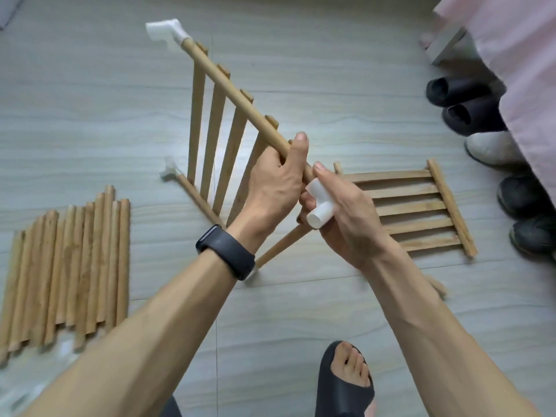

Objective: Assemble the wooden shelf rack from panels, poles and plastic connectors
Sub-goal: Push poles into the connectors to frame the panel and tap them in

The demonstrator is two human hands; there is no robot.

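Seating white connector [320, 203] on near end of top pole [228, 85] of raised panel [215, 139]: left hand [273, 182] gripping pole steady, right hand [349, 224] pinching connector at pole tip, likely needing socket aligned, pressing straight on.

A slatted wooden panel [217, 139] stands tilted off the floor, with white plastic elbow connectors [165, 33] capping the far ends of its two round rails. A white T-shaped plastic connector [320, 203] sits at the upper rail's near end. A second slatted wooden panel [409, 207] lies flat at right. Loose round wooden poles [69, 266] lie side by side at left.
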